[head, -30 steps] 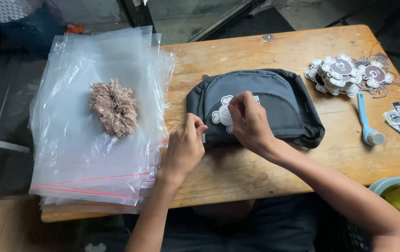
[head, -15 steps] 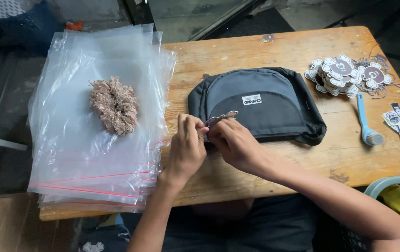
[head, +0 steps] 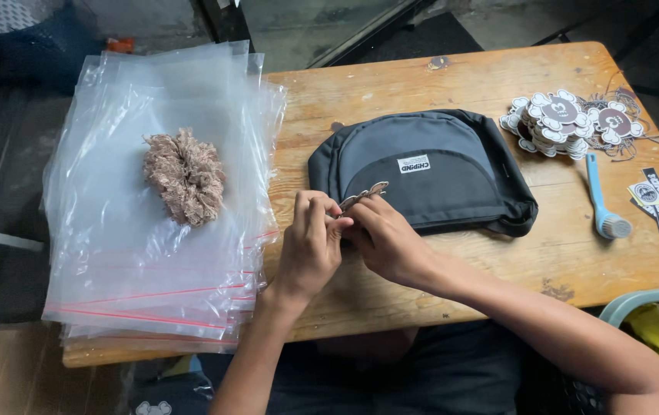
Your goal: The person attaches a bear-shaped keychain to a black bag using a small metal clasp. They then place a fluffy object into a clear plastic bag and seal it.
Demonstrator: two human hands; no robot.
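Wooden table (head: 452,77): tag (head: 363,195) (edge-on) pinched between both hands, beside bag (head: 429,169).

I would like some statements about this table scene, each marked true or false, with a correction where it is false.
1. Both hands, the left hand and the right hand, meet at a small flat tag at the front edge of the dark bag. True.
2. The brown fluffy bundle lies on the bag. False: it lies on the stack of clear plastic bags.
3. The blue-handled brush lies to the right of the bag. True.
4. The pile of round tags is inside the bag. False: it sits on the wooden table.
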